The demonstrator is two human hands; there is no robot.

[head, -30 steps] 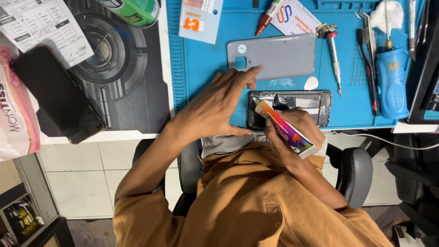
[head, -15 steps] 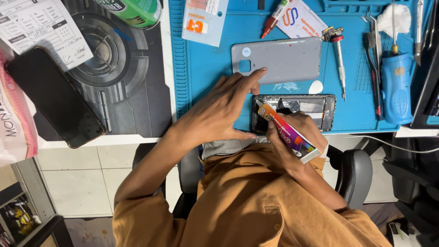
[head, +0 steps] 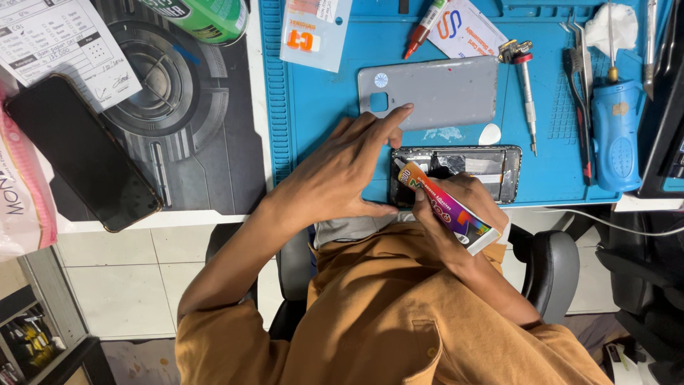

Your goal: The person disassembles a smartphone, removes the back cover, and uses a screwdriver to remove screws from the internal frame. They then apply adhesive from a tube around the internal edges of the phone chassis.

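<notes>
An opened phone [head: 491, 171] with its insides showing lies at the near edge of the blue work mat [head: 320, 114]. My left hand [head: 342, 171] rests flat against the phone's left end. Its forefinger reaches up to the grey back cover [head: 442, 91] lying just behind. My right hand [head: 463, 203] grips a small colourful glue tube [head: 445, 207], whose nozzle touches the phone's left edge.
A screwdriver [head: 527, 96], a blue powered tool [head: 614, 135], tweezers [head: 577, 78] and a red marker [head: 424, 28] lie on the mat. Left of it lie a black phone [head: 82, 153], a paper form [head: 57, 43], a green can [head: 206, 14] and a pink bag [head: 21, 192].
Both hands stay almost in place on the phone and the tube. Only the view has shifted slightly.
</notes>
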